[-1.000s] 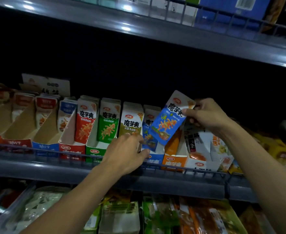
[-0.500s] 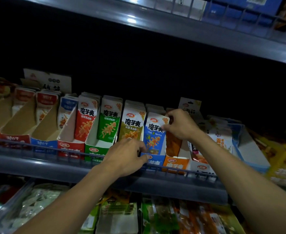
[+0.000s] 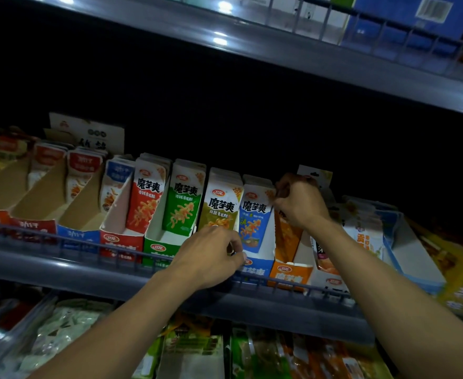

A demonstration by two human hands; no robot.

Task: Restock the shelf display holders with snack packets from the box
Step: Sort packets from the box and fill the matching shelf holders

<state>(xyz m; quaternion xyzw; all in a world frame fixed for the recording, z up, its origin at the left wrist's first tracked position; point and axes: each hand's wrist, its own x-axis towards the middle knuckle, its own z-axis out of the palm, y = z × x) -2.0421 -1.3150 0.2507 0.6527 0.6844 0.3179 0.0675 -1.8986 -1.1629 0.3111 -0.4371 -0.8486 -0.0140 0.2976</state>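
Observation:
A row of cardboard display holders stands on the middle shelf. The blue holder (image 3: 256,270) carries a stack of blue snack packets (image 3: 253,222) standing upright. My right hand (image 3: 298,201) pinches the top right corner of the front blue packet. My left hand (image 3: 211,255) grips the front left edge of the blue holder, fingers curled at its rim. Left of it stand the olive packets (image 3: 220,206), green packets (image 3: 183,198) and red packets (image 3: 147,195). An orange holder (image 3: 290,274) sits just right of the blue one. The supply box is out of view.
A wire rail (image 3: 88,247) runs along the shelf's front edge. Half-empty brown holders (image 3: 33,203) sit at the far left. White and blue holders (image 3: 405,242) stand to the right. A metal shelf (image 3: 279,47) hangs above; bagged goods (image 3: 197,348) fill the shelf below.
My right hand brought the blue packet down from mid-air into the blue holder and now stays at its top corner. My left hand has kept its place at the holder's front.

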